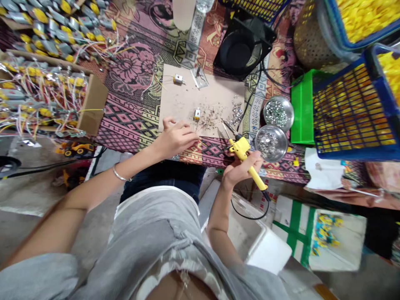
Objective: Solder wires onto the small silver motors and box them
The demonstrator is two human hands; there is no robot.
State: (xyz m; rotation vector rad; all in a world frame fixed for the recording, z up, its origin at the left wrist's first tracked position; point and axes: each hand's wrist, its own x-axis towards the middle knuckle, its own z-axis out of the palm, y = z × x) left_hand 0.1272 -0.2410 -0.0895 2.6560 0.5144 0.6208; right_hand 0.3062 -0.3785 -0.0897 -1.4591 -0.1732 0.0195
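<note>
Yellow soldering iron (246,160) sits gripped in my right hand (240,171); my left hand (175,137) pinches thin wires (197,129) (fingertips close), so a slip could burn them.

soldering iron (246,160): glossy yellow plastic, gripped by right fingers
board (187,100): matt brown, rough, under left fingertips
bowls (271,143): shiny metal, beside right fingers

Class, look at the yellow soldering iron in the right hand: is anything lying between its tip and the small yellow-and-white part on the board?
Nothing visible blocks it. Between the yellow soldering iron and the small yellow-and-white part lies only bare beige board with scattered solder bits.
</note>
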